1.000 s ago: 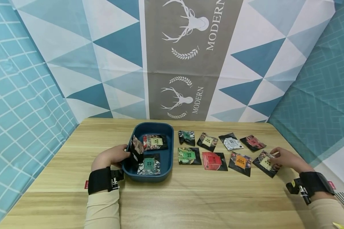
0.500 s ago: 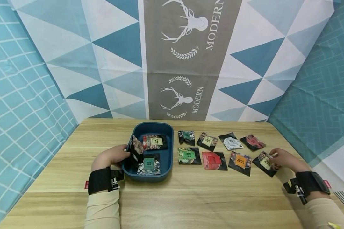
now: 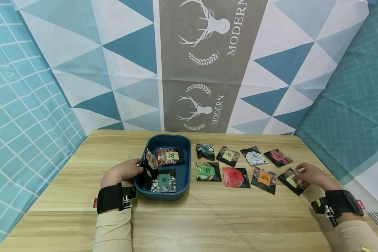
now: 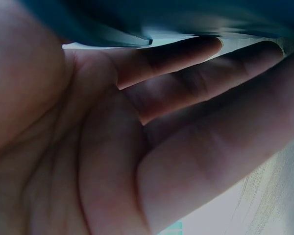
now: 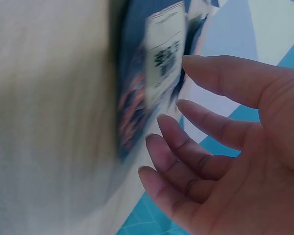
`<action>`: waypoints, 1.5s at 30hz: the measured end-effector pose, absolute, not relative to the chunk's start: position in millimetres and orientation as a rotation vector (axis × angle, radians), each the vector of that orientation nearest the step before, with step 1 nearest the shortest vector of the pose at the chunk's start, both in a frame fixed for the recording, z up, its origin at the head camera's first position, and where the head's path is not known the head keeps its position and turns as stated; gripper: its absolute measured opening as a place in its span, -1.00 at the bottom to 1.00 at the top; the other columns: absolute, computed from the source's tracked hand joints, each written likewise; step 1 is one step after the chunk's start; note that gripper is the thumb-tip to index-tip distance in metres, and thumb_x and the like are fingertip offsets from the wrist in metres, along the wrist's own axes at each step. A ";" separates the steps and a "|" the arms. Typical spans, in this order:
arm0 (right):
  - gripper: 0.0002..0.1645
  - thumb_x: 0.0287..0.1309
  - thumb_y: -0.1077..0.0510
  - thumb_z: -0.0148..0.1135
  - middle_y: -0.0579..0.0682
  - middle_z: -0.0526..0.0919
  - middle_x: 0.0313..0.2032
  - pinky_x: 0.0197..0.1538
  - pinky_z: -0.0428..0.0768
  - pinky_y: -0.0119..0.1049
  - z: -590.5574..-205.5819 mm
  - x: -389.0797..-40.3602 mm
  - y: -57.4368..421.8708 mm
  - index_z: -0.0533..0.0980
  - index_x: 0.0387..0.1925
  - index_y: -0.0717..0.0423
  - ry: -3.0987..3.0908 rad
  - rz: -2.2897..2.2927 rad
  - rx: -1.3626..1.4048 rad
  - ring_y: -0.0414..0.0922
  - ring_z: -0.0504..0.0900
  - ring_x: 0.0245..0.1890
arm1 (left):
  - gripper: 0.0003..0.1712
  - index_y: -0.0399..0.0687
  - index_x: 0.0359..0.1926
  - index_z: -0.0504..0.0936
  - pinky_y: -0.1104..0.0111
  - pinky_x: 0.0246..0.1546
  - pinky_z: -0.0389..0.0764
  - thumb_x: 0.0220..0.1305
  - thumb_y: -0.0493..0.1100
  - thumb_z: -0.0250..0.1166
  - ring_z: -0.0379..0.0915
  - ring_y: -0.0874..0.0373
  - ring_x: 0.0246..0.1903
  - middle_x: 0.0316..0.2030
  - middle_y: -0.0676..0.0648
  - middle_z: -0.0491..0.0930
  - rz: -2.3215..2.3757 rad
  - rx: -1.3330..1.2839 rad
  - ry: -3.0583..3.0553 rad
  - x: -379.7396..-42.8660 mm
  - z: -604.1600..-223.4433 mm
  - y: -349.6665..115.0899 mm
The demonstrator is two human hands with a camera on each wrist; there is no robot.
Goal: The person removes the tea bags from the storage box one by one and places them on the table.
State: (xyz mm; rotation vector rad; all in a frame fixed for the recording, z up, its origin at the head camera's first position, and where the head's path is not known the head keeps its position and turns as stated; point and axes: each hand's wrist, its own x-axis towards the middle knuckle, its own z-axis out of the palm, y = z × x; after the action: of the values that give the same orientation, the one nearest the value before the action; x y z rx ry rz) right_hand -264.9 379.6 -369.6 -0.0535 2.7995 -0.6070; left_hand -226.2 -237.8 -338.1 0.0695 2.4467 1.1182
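Observation:
My left hand (image 3: 123,172) holds the left rim of a blue plastic bin (image 3: 184,175). In the left wrist view the bin wall (image 4: 201,17) lies against nearly straight fingers (image 4: 196,83); the thumb tip is hidden. Inside the bin, one packet (image 3: 150,163) leans on the left wall, and a red-and-black packet (image 3: 170,156) and a green-labelled packet (image 3: 163,181) lie flat. Over at the right, my right hand (image 3: 315,174) is at a black packet with a pale yellow label (image 3: 293,180). Its thumb and loosely bent fingers (image 5: 196,112) are at the packet's edge, not closed round it.
Several more small packets lie in two rows right of the bin, among them a red packet (image 3: 236,177), an orange-labelled packet (image 3: 264,179) and a white packet (image 3: 253,156). The wooden table (image 3: 220,220) ends at a patterned backdrop (image 3: 132,87).
The right wrist has shifted slightly left, with the fingers still at the same packet. The left hand, the bin and the packets stay put.

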 end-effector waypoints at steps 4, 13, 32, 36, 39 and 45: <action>-0.37 0.19 0.12 0.11 0.45 0.50 -0.23 -0.37 0.50 -0.16 -364.2 -265.8 375.2 0.24 0.06 0.61 2.831 -0.585 -0.088 0.06 0.55 -0.35 | -0.53 -0.46 0.24 0.16 0.17 -0.32 0.66 0.39 -0.27 -0.17 0.58 0.02 -0.28 -0.08 -0.40 0.47 1.114 0.075 2.448 -225.9 -337.5 -237.9; -0.41 0.20 0.17 0.08 0.43 0.50 -0.23 -0.37 0.50 -0.17 -354.9 -265.5 359.8 0.25 0.07 0.61 2.844 -0.572 -0.109 0.09 0.55 -0.33 | -0.55 -0.47 0.20 0.19 0.18 -0.34 0.66 0.38 -0.28 -0.16 0.58 0.02 -0.30 -0.12 -0.39 0.49 1.116 0.081 2.451 -226.0 -337.7 -237.9; -0.54 0.14 0.27 0.19 0.31 0.51 -0.20 -0.31 0.52 -0.19 -339.1 -262.9 273.8 0.37 0.03 0.47 2.869 -0.679 -0.468 0.07 0.51 -0.26 | -0.58 -0.44 0.18 0.23 0.20 -0.34 0.65 0.38 -0.27 -0.14 0.53 0.06 -0.34 -0.17 -0.32 0.50 1.121 0.072 2.461 -223.0 -336.5 -237.3; -0.51 0.14 0.23 0.20 0.31 0.53 -0.15 -0.27 0.56 -0.19 -333.0 -261.6 245.7 0.38 0.07 0.41 2.864 -0.685 -0.557 0.06 0.54 -0.23 | -0.58 -0.44 0.17 0.24 0.19 -0.34 0.65 0.36 -0.27 -0.14 0.53 0.06 -0.32 -0.16 -0.33 0.50 1.121 0.066 2.466 -223.6 -337.7 -238.4; -0.51 0.18 0.22 0.17 0.30 0.51 -0.09 -0.17 0.53 -0.20 -329.5 -262.0 223.5 0.36 0.12 0.33 2.829 -0.703 -0.618 0.04 0.52 -0.17 | -0.57 -0.44 0.18 0.23 0.20 -0.34 0.65 0.36 -0.27 -0.14 0.53 0.05 -0.33 -0.16 -0.33 0.50 1.121 0.068 2.465 -224.2 -338.6 -239.2; -0.49 0.20 0.24 0.14 0.26 0.45 0.05 0.05 0.46 -0.10 -322.1 -258.8 185.9 0.32 0.18 0.26 2.780 -0.701 -0.735 0.14 0.44 0.02 | -0.52 -0.45 0.23 0.18 0.17 -0.32 0.65 0.37 -0.26 -0.14 0.55 0.00 -0.27 -0.10 -0.38 0.48 1.132 0.103 2.442 -225.4 -339.1 -238.3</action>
State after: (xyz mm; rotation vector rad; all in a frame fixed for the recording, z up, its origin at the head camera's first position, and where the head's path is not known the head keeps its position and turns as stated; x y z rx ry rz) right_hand -258.8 185.9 -322.1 -0.7352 2.7800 -0.7010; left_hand -225.4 -238.3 -339.1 0.1033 2.4419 1.1325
